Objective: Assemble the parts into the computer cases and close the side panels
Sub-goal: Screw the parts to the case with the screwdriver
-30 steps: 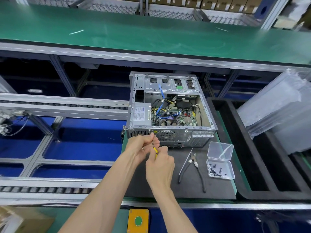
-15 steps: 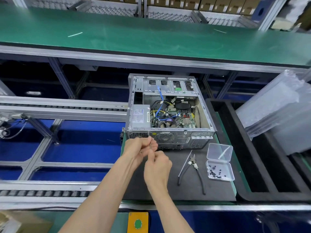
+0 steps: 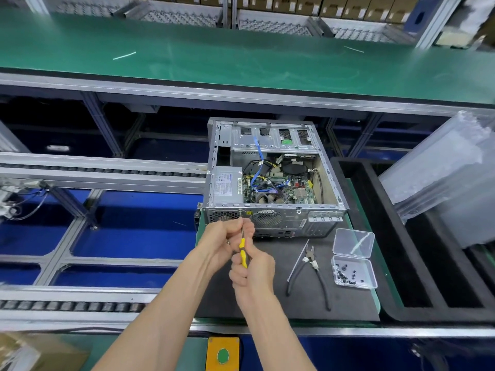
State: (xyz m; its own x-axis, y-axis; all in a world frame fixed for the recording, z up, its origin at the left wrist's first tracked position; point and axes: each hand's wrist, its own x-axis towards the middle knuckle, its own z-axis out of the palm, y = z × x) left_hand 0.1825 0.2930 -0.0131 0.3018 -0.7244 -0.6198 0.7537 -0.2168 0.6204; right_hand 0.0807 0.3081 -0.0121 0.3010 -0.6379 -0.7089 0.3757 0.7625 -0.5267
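At the table: computer case (image 3: pixel 273 178) lies open-side up on the dark mat (image 3: pixel 267 298).
Hands: right hand (image 3: pixel 254 269) grips the yellow screwdriver (image 3: pixel 242 253); left hand (image 3: pixel 225 236) pinches its shaft at the case's near wall.
Handling: likely heavy, rigid sheet steel; hold by the frame edges, since the boards inside look fragile.
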